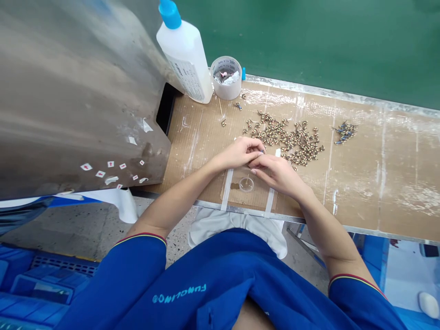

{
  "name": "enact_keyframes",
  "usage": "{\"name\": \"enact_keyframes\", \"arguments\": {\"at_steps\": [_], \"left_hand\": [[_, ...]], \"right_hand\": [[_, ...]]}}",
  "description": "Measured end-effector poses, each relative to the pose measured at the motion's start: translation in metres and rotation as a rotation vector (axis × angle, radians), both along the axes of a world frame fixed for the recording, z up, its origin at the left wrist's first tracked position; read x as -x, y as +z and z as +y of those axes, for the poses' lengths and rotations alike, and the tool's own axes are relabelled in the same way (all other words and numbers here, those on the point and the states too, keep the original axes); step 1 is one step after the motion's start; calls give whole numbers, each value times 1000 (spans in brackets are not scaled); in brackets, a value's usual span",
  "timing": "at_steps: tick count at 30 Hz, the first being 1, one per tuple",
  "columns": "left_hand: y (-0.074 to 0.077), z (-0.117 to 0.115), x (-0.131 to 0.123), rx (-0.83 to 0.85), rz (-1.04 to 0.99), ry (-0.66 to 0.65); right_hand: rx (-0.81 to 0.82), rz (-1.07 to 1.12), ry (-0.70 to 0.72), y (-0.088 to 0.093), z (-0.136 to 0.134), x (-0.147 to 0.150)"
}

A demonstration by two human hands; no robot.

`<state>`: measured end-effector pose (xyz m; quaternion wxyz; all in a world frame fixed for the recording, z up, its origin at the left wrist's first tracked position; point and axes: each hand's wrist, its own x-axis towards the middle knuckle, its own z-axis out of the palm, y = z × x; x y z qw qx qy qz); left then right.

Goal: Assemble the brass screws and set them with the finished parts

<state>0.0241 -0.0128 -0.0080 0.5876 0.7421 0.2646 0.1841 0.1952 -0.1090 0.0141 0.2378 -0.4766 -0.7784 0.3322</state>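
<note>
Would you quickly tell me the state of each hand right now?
Left hand: closed, pinching a small part.
Right hand: closed, fingertips pinching the same small part.

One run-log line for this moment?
left hand: pinches small part | right hand: pinches same part | clear dish: near side of hands | brass parts pile: beyond hands

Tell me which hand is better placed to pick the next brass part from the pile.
Probably the right hand. The pile of brass parts lies just beyond its fingers, on its own side. The left hand sits further left, away from most of the pile.
</note>
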Motion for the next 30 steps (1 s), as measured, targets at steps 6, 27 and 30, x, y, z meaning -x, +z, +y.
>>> {"name": "enact_keyframes", "arguments": {"at_steps": [6, 27, 30], "left_hand": [[-1, 0, 0, -16, -5, -2], [-1, 0, 0, 9, -29, -2], [-3, 1, 0, 17, -49, 29]], "right_hand": [[0, 5, -4, -1, 1, -1], [38, 25, -13, 2, 1, 0], [56, 31, -21, 2, 2, 0]]}}
